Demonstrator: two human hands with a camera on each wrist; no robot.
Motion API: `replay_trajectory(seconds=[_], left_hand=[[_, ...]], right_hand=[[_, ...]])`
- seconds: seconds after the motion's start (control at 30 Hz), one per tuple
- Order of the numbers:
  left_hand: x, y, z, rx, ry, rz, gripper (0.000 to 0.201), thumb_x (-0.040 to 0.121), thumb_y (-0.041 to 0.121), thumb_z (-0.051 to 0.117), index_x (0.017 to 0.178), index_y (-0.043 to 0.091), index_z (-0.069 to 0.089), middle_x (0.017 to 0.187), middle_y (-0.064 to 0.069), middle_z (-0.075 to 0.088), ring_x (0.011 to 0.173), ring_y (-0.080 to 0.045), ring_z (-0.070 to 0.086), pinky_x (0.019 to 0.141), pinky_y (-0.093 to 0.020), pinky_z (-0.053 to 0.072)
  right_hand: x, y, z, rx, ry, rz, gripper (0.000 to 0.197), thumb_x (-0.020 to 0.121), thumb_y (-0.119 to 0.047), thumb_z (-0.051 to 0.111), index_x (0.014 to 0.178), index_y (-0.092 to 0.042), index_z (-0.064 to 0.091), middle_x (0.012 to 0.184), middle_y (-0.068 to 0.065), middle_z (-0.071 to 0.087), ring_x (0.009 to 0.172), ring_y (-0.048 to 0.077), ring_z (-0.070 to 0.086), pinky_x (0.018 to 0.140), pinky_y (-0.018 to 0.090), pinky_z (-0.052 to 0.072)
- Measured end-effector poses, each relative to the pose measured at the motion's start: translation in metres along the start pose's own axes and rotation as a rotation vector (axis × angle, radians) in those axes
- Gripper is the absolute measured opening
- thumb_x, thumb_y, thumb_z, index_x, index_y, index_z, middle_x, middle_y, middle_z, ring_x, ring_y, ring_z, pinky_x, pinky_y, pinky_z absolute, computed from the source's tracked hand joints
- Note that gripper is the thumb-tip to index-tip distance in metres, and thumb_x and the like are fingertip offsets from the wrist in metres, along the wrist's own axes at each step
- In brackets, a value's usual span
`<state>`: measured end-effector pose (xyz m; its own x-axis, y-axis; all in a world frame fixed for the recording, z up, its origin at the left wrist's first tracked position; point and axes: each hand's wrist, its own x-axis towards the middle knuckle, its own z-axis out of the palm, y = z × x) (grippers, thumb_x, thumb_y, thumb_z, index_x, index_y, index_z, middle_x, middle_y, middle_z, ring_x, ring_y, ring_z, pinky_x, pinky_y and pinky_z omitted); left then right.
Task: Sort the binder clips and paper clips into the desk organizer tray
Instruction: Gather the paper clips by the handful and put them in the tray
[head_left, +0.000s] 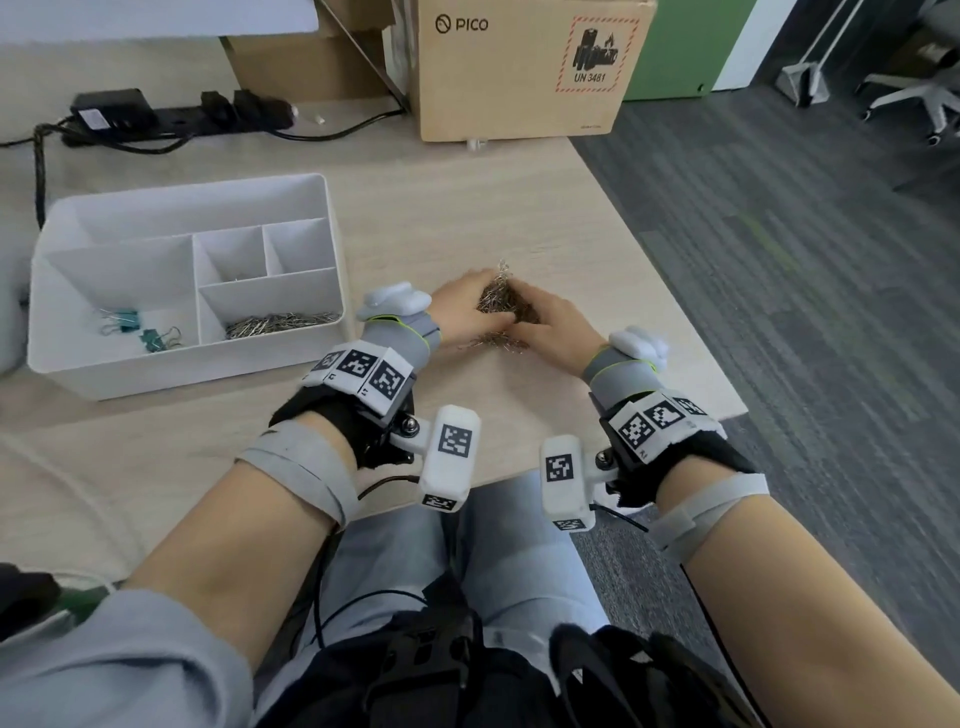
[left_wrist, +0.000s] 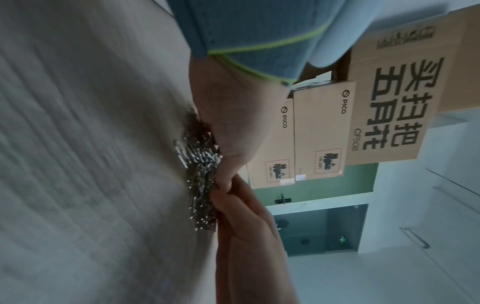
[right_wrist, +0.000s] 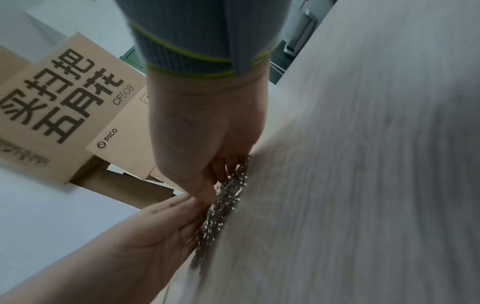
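Note:
A heap of silver paper clips (head_left: 500, 301) lies on the wooden table right of the white organizer tray (head_left: 187, 195). My left hand (head_left: 465, 306) and right hand (head_left: 550, 322) cup it from both sides, fingers curled round the clips and meeting at the far side. In the left wrist view the paper clips (left_wrist: 200, 174) press against my left hand (left_wrist: 228, 133). In the right wrist view my right hand (right_wrist: 207, 133) closes on the paper clips (right_wrist: 223, 205). Teal binder clips (head_left: 130, 325) lie in the tray's front-left compartment, and more paper clips (head_left: 280, 323) in its front-right one.
A PICO cardboard box (head_left: 519, 67) stands at the back of the table. A black power strip (head_left: 182, 114) with cables lies at the back left. The table's right edge (head_left: 670, 291) runs close to my right hand, with grey carpet beyond.

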<state>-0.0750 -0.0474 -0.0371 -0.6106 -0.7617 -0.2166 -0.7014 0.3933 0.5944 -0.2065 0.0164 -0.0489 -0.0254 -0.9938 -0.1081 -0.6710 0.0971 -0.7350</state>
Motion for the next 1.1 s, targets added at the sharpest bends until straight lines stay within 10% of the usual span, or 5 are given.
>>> replay_trajectory(seconds=[0.3,0.6,0.87,0.97,1.1], left_hand=[[0.007,0.008,-0.003,0.263,0.072,-0.051,0.079,0.054,0.050,0.082,0.125,0.033,0.052,0.128,-0.008,0.044,0.120,-0.031,0.033,0.091,-0.035,0.033],[0.023,0.002,-0.005,0.013,0.237,-0.097,0.032,0.068,0.025,0.078,0.099,0.022,0.071,0.096,-0.004,0.065,0.092,-0.023,0.059,0.065,-0.018,0.028],[0.026,-0.008,-0.015,-0.260,0.273,-0.114,0.034,0.066,0.022,0.081,0.098,0.011,0.072,0.092,-0.015,0.072,0.072,-0.021,0.061,0.065,-0.024,0.049],[0.029,-0.004,-0.023,-0.292,0.281,-0.058,0.031,0.068,0.020,0.080,0.096,0.011,0.073,0.084,-0.007,0.070,0.072,-0.012,0.059,0.055,-0.002,0.040],[0.031,0.010,-0.029,-0.357,0.221,0.061,0.028,0.066,0.015,0.080,0.093,0.009,0.073,0.082,-0.005,0.068,0.054,0.010,0.055,0.063,-0.006,0.043]], right_hand=[[0.014,0.010,-0.015,0.522,0.296,0.284,0.015,0.078,0.000,0.062,0.079,-0.013,0.070,0.081,0.005,0.063,0.082,0.020,0.061,0.084,0.030,0.053],[0.016,0.001,-0.015,0.898,0.253,0.360,0.033,0.091,0.007,0.037,0.117,0.012,0.056,0.082,0.007,0.061,0.072,0.011,0.058,0.067,0.012,0.051],[0.021,0.000,-0.015,0.932,0.375,0.379,0.021,0.091,0.002,0.042,0.100,0.002,0.061,0.078,0.008,0.064,0.068,0.015,0.061,0.060,0.015,0.053],[0.024,-0.002,-0.016,0.941,0.434,0.358,0.017,0.090,-0.001,0.047,0.083,-0.002,0.063,0.078,0.010,0.065,0.066,0.016,0.062,0.059,0.017,0.054],[0.025,-0.007,-0.019,1.099,0.383,0.351,0.021,0.093,-0.006,0.044,0.080,0.000,0.059,0.079,0.015,0.064,0.067,0.022,0.065,0.069,0.026,0.057]])
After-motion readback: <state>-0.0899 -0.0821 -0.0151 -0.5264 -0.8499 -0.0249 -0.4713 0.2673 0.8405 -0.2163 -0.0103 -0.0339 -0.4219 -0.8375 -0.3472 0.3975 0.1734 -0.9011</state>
